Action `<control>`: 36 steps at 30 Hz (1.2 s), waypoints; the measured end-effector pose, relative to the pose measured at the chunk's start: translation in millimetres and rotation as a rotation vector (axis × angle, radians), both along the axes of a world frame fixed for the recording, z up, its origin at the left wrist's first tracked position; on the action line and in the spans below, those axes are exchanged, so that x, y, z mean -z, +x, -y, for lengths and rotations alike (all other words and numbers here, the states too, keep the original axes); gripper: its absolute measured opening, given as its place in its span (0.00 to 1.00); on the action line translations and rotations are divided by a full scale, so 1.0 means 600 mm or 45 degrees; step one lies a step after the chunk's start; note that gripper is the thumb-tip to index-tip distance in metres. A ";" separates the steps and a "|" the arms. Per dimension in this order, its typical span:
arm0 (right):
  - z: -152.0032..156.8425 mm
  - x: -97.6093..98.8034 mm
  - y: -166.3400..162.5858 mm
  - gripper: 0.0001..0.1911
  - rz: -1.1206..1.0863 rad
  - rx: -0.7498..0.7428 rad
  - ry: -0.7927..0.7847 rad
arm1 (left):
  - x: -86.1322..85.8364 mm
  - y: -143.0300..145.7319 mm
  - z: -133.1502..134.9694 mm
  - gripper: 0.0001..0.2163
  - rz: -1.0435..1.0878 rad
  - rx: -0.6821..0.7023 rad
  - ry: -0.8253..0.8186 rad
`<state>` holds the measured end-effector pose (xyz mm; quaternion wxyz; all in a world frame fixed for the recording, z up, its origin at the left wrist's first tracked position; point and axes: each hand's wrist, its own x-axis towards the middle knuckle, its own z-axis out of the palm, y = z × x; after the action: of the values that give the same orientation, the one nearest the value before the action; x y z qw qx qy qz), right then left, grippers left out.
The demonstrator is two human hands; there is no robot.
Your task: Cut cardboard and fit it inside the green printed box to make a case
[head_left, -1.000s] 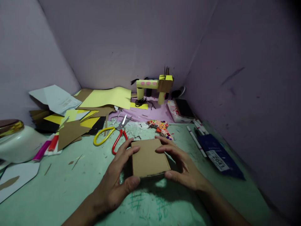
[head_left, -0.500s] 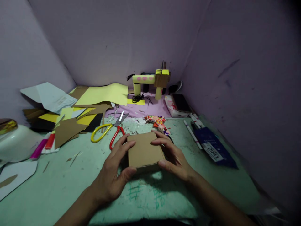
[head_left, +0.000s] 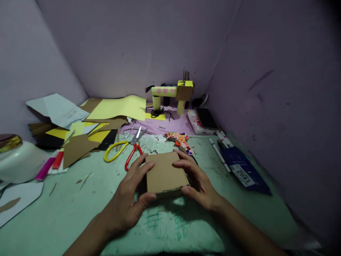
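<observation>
A small square cardboard box (head_left: 165, 172) is held between my two hands just over the green table. My left hand (head_left: 130, 197) grips its left side, with the thumb at the near corner and fingers along the edge. On the opposite side my right hand (head_left: 198, 181) grips it, thumb at the near right corner and fingertips on the top. Scissors (head_left: 134, 142) with one yellow and one red handle lie spread just beyond my left fingers. Behind the box rests a flower-patterned glue gun (head_left: 178, 138). The underside of the box is hidden.
A paper-and-cardboard giraffe (head_left: 165, 91) stands at the back by black string (head_left: 160, 113). Yellow paper (head_left: 117, 108) and cardboard scraps (head_left: 80, 149) are piled left, near markers (head_left: 45, 169). On the right are a phone (head_left: 206, 118), white pens (head_left: 220, 155) and a blue packet (head_left: 242, 167).
The whole scene has shifted slightly in view. Both hands keep the same hold on the cardboard box, which shows hardly any movement.
</observation>
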<state>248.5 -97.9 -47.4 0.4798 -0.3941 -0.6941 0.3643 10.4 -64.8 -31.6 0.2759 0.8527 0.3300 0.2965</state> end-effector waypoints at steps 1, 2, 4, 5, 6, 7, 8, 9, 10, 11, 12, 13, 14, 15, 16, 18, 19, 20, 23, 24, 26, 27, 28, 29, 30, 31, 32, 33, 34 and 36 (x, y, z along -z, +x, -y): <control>0.000 0.001 0.000 0.25 -0.002 0.002 0.002 | 0.000 0.000 0.000 0.25 0.001 0.008 0.004; 0.000 0.002 -0.001 0.25 -0.006 0.005 0.006 | 0.001 0.000 0.000 0.25 0.005 0.015 0.010; -0.001 0.003 -0.002 0.26 -0.021 0.008 0.014 | 0.003 -0.002 -0.001 0.26 0.014 0.030 0.029; -0.001 0.004 -0.002 0.26 -0.029 0.012 0.016 | 0.004 -0.003 -0.001 0.26 0.016 0.033 0.039; -0.001 0.004 -0.003 0.26 -0.033 0.015 0.016 | 0.005 -0.004 -0.001 0.27 0.021 0.031 0.049; 0.000 0.003 -0.003 0.26 -0.034 0.019 0.012 | 0.006 -0.005 -0.001 0.27 0.024 0.024 0.053; 0.000 0.003 -0.003 0.26 -0.032 0.023 0.006 | 0.007 -0.006 -0.001 0.28 0.025 0.020 0.054; 0.001 0.003 -0.004 0.26 -0.028 0.025 0.001 | 0.007 -0.007 -0.001 0.28 0.025 0.017 0.052; 0.001 0.002 -0.003 0.26 -0.025 0.027 -0.003 | 0.007 -0.007 -0.001 0.29 0.024 0.011 0.045; 0.001 0.002 -0.003 0.26 -0.021 0.029 -0.008 | 0.007 -0.007 -0.001 0.29 0.019 0.006 0.035; 0.001 0.002 -0.003 0.26 -0.017 0.030 -0.013 | 0.007 -0.007 -0.001 0.29 0.014 0.003 0.027; 0.001 0.003 -0.003 0.27 -0.016 0.030 -0.018 | 0.006 -0.007 -0.001 0.29 0.008 -0.002 0.018; 0.000 0.004 -0.002 0.27 -0.020 0.033 -0.023 | 0.005 -0.006 -0.001 0.29 0.003 -0.007 0.012; 0.000 0.005 -0.002 0.27 -0.026 0.034 -0.025 | 0.004 -0.005 -0.001 0.29 0.000 -0.006 0.008; -0.001 0.007 -0.002 0.27 -0.031 0.035 -0.027 | 0.003 -0.005 -0.002 0.29 -0.001 -0.003 0.008; -0.001 0.010 -0.001 0.28 -0.043 0.038 -0.023 | 0.002 -0.005 -0.002 0.29 0.001 0.002 0.011; -0.001 0.011 -0.001 0.28 -0.049 0.042 -0.020 | 0.002 -0.006 -0.002 0.30 0.004 0.003 0.009; -0.001 0.012 -0.001 0.29 -0.054 0.045 -0.018 | 0.003 -0.006 -0.001 0.30 0.008 0.003 0.008; -0.001 0.013 -0.002 0.29 -0.062 0.057 -0.020 | 0.004 -0.008 0.000 0.31 0.019 -0.002 -0.008; -0.001 0.012 -0.002 0.28 -0.056 0.061 -0.021 | 0.004 -0.009 0.000 0.32 0.018 -0.003 -0.013; -0.001 0.011 -0.003 0.28 -0.037 0.068 -0.016 | 0.005 -0.009 0.000 0.33 0.014 -0.006 -0.014; -0.001 0.010 -0.003 0.28 -0.029 0.071 -0.013 | 0.005 -0.009 0.000 0.33 0.011 -0.009 -0.013; -0.001 0.010 -0.004 0.28 -0.026 0.073 -0.012 | 0.005 -0.008 0.000 0.33 0.010 -0.013 -0.011; -0.002 0.010 -0.004 0.28 -0.025 0.074 -0.012 | 0.004 -0.007 0.001 0.32 0.009 -0.018 -0.010; -0.002 0.010 -0.004 0.28 -0.025 0.075 -0.012 | 0.004 -0.007 0.001 0.32 0.008 -0.022 -0.009; -0.002 0.009 -0.004 0.28 -0.025 0.076 -0.015 | 0.003 -0.006 0.001 0.32 0.009 -0.025 -0.007; -0.002 0.009 -0.005 0.28 -0.025 0.075 -0.016 | 0.003 -0.005 0.001 0.31 0.011 -0.027 -0.004; -0.002 0.009 -0.005 0.28 -0.027 0.073 -0.015 | 0.002 -0.004 0.002 0.31 0.014 -0.027 -0.001; -0.001 0.009 -0.005 0.28 -0.031 0.070 -0.016 | 0.002 -0.004 0.002 0.31 0.015 -0.024 0.001; 0.001 0.008 -0.005 0.28 -0.049 0.056 -0.017 | 0.002 -0.004 0.002 0.31 0.016 -0.015 0.001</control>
<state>245.3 -98.3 -52.3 0.4982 -0.4056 -0.6735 0.3656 8.1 -66.1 -32.7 0.2759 0.8490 0.3332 0.3035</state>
